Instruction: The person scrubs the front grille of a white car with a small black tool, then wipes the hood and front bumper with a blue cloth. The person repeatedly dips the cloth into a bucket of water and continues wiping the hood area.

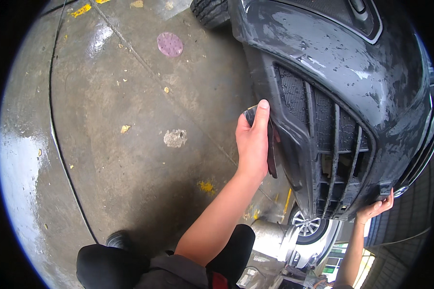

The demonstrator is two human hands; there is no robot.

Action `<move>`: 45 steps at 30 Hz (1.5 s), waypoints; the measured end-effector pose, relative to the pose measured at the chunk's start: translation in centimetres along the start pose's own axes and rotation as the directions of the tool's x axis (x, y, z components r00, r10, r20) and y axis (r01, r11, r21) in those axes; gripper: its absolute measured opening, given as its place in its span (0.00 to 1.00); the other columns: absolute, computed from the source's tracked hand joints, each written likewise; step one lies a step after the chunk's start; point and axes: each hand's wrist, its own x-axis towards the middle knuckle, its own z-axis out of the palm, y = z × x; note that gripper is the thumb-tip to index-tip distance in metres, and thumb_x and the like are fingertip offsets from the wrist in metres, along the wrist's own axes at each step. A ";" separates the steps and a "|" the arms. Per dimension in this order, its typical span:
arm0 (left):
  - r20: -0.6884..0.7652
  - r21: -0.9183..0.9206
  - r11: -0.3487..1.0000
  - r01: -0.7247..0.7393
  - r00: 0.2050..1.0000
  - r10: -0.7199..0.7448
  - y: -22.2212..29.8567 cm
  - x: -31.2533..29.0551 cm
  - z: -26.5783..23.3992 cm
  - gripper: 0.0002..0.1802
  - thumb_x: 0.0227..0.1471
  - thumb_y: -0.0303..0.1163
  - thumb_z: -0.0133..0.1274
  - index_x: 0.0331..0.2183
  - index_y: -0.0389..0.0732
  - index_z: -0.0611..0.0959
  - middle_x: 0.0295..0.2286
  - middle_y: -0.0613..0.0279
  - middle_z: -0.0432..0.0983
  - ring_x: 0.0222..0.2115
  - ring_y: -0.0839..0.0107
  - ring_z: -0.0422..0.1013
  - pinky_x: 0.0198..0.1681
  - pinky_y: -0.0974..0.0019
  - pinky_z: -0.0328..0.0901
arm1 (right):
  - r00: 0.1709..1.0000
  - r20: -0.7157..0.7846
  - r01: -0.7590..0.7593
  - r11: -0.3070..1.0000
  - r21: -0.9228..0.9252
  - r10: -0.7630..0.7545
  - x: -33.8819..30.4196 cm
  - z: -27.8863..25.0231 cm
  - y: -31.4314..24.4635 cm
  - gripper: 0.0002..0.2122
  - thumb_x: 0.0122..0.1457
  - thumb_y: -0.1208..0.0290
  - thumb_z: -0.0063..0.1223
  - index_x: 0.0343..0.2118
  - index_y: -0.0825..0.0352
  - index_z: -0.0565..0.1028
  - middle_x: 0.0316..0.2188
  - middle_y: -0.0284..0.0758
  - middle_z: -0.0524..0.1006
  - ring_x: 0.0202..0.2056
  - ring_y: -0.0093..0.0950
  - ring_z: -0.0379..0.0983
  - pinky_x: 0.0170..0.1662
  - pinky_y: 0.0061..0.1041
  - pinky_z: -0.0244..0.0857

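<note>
The dark grey front bumper [337,53] of a car, wet and patchy, fills the right side. My left hand [250,144] is closed at its lower edge, thumb stretched along a thin, dark, curved piece [272,161]. Whether that piece is loose or part of the bumper, I cannot tell; the other fingers are mostly hidden behind my palm. Farther right, my right hand [375,209] grips the bumper's edge close to a small black block [385,189], its fingers curled over. Between the hands lies the black slatted lower grille [337,139], with water drops on it.
A dark cable [58,144] runs along the wet concrete floor [111,164] at left. Near the tyre [211,12] lies a pinkish round patch [170,44]. A whitish bucket [275,238] and another car's wheel [307,226] are at the lower right.
</note>
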 end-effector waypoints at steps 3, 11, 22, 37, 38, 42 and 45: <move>-0.059 0.000 0.997 -0.075 0.995 0.075 -0.6 -0.4 0.4 0.23 0.58 0.53 0.59 0.42 0.46 0.74 0.31 0.71 0.70 0.28 0.80 0.64 0.31 0.71 0.60 | 1.000 -0.009 -0.021 0.999 0.031 0.021 -0.2 0.0 0.3 0.34 0.69 0.43 0.31 0.60 0.74 0.65 0.59 0.48 0.63 0.59 0.40 0.60 0.62 0.38 0.54; -0.125 0.139 0.894 -0.426 0.888 0.443 -5.0 -2.3 1.0 0.13 0.66 0.39 0.52 0.47 0.44 0.73 0.39 0.69 0.68 0.40 0.79 0.62 0.48 0.72 0.60 | 0.999 -0.044 -0.023 0.999 0.041 0.025 -0.1 0.4 -0.1 0.33 0.69 0.44 0.30 0.58 0.75 0.66 0.60 0.47 0.65 0.57 0.39 0.61 0.60 0.35 0.54; -0.122 -0.287 0.949 -0.126 0.988 0.095 -1.8 1.0 1.1 0.10 0.61 0.36 0.59 0.40 0.44 0.77 0.32 0.73 0.70 0.34 0.82 0.63 0.39 0.74 0.61 | 0.999 -0.035 -0.011 1.000 0.017 0.011 -0.2 0.2 0.2 0.32 0.69 0.46 0.29 0.58 0.75 0.67 0.60 0.47 0.65 0.58 0.40 0.61 0.61 0.37 0.53; -0.153 0.042 0.987 -0.156 0.975 0.160 -0.8 1.4 0.3 0.08 0.61 0.36 0.57 0.38 0.47 0.76 0.32 0.70 0.73 0.29 0.78 0.67 0.29 0.71 0.63 | 0.998 -0.051 -0.025 0.999 -0.028 0.024 0.0 0.4 -0.8 0.30 0.69 0.46 0.30 0.48 0.75 0.69 0.58 0.52 0.69 0.57 0.46 0.63 0.61 0.43 0.53; -0.163 0.131 0.978 -0.161 0.970 0.182 -1.5 0.4 0.0 0.08 0.62 0.38 0.56 0.38 0.50 0.75 0.30 0.73 0.72 0.25 0.80 0.65 0.22 0.75 0.58 | 0.998 -0.050 -0.048 0.999 -0.019 0.047 0.0 0.2 -1.2 0.30 0.68 0.46 0.31 0.47 0.75 0.69 0.58 0.52 0.69 0.56 0.46 0.64 0.61 0.43 0.54; -0.112 0.190 0.959 -0.212 0.965 0.236 -0.9 -3.1 0.7 0.08 0.60 0.34 0.58 0.37 0.48 0.74 0.27 0.74 0.71 0.26 0.82 0.65 0.23 0.74 0.59 | 0.995 -0.037 -0.093 0.996 -0.012 0.093 0.0 0.0 -1.1 0.27 0.68 0.50 0.33 0.44 0.75 0.71 0.58 0.53 0.70 0.56 0.49 0.66 0.60 0.43 0.58; 0.194 0.422 0.833 -0.358 0.933 0.302 -2.5 -6.0 -0.1 0.06 0.59 0.31 0.59 0.36 0.45 0.77 0.27 0.73 0.73 0.28 0.82 0.67 0.28 0.74 0.63 | 0.995 -0.071 -0.074 0.997 0.009 0.074 0.6 -0.8 -1.6 0.22 0.68 0.55 0.36 0.43 0.74 0.72 0.57 0.53 0.70 0.57 0.50 0.68 0.61 0.43 0.60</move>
